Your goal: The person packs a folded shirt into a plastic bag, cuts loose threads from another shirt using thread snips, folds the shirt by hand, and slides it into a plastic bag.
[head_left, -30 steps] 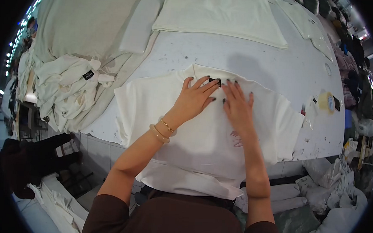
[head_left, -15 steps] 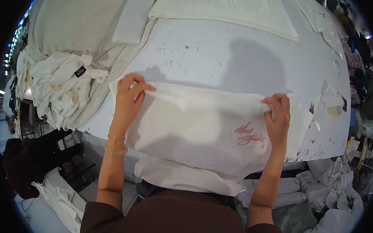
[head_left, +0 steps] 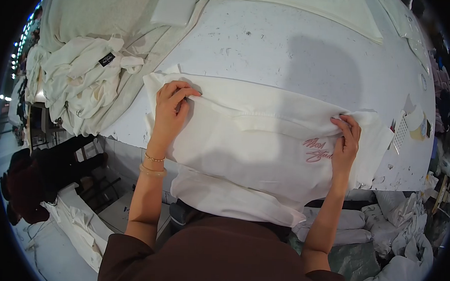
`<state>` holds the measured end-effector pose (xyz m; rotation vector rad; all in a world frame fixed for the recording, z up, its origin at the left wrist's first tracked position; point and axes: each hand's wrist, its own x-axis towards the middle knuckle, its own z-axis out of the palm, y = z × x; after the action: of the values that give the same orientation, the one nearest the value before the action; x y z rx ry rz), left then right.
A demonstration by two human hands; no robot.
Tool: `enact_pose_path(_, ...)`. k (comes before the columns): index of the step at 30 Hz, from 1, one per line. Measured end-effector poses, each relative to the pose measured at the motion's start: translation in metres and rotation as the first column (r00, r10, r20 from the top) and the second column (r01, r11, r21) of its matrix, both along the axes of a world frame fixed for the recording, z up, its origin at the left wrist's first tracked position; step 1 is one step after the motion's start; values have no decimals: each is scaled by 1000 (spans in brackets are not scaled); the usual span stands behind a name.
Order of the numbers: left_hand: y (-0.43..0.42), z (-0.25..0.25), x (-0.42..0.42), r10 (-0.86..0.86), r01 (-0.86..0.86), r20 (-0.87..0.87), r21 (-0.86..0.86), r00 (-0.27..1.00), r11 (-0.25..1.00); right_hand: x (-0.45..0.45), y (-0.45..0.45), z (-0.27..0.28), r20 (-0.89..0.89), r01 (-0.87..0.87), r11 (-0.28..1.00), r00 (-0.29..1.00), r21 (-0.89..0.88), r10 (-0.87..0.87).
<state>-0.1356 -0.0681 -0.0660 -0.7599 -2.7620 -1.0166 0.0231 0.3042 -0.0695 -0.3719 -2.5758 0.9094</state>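
A white shirt (head_left: 244, 156) with red script lettering lies across the near edge of the table, its lower part hanging over toward my body. My left hand (head_left: 173, 108) pinches the cloth near its upper left, thumb and fingertips together. At the upper right, beside the lettering, my right hand (head_left: 346, 138) also grips the fabric and partly covers the print. Between the two hands a fold of the cloth runs across the shirt. A flat band of the same white material shows beyond that fold, and its corners stick out past both hands.
The white table (head_left: 254, 51) has dark scuffs. A heap of white garments (head_left: 82, 79) with a black label lies left, by a large beige cloth (head_left: 100, 14). Folded white cloth (head_left: 311, 6) lies at the far side. Wrapped bundles (head_left: 337, 223) sit below the right edge.
Both hands still hold the shirt. Its upper layer has come down toward me, and a fold and a flat strip now show beyond it. The whole view has shifted slightly.
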Motion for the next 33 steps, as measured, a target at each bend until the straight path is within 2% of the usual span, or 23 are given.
enact_pose_path(4,6,7,7,1,-1,17,5,1000,1000,0,0,1,-13,-10,1000,1000,22,10)
enact_pose_path(5,14,15,16,17,-15,-23,57,1000,998,-1,0,5,-13,-4,1000,1000,28,4)
enact_pose_path(6,20,21,25,33,-26,-61,110,998,994,-1,1,12,14,-13,999,1000,-50,13)
enact_pose_path(7,25,23,33,3,1,-21,173,1000,985,0,4,16,43,-15,992,999,-124,20)
enact_pose_path(9,40,30,49,16,-25,43,216,999,976,3,35,8,-182,15,984,982,-179,-48)
enact_pose_path(10,43,30,55,21,-48,125,219,992,975,4,44,18,-201,190,962,952,-198,-230)
enact_pose_path(12,45,31,63,28,-80,211,243,977,967,17,97,10,-281,528,825,776,-202,-565)
enact_pose_path(13,45,31,65,49,-107,241,236,969,966,28,125,9,-218,671,732,702,-115,-678)
enact_pose_path(14,45,28,66,70,-143,266,266,961,953,38,155,5,-228,685,722,690,-99,-687)
enact_pose_path(16,42,25,65,94,-180,284,296,954,938,46,200,-9,154,800,600,591,15,-791)
enact_pose_path(17,40,25,65,108,-263,408,347,907,900,41,205,-13,150,799,601,592,16,-792)
enact_pose_path(18,39,25,64,112,-351,525,382,844,855,36,210,-17,100,721,665,660,195,-745)
enact_pose_path(19,39,24,63,115,-353,523,382,844,854,32,213,-19,68,618,693,726,371,-684)
enact_pose_path(20,39,24,62,100,-352,527,403,844,845,27,213,-21,17,615,647,718,451,-695)
enact_pose_path(24,39,26,62,107,-365,546,390,831,846,30,275,-32,128,537,691,738,484,-663)
enact_pose_path(26,38,24,63,109,-402,596,385,796,831,30,299,-23,398,509,769,660,386,-637)
enact_pose_path(28,38,25,66,85,-457,687,381,722,804,27,308,-24,476,544,758,592,359,-650)
enact_pose_path(30,45,34,70,68,-478,739,360,670,801,35,310,-39,179,545,708,722,449,-669)
enact_pose_path(31,49,35,71,49,-483,758,364,651,796,34,305,-43,188,534,718,729,446,-658)
enact_pose_path(33,52,33,70,32,-487,773,366,634,793,41,302,-41,124,568,779,781,264,-612)
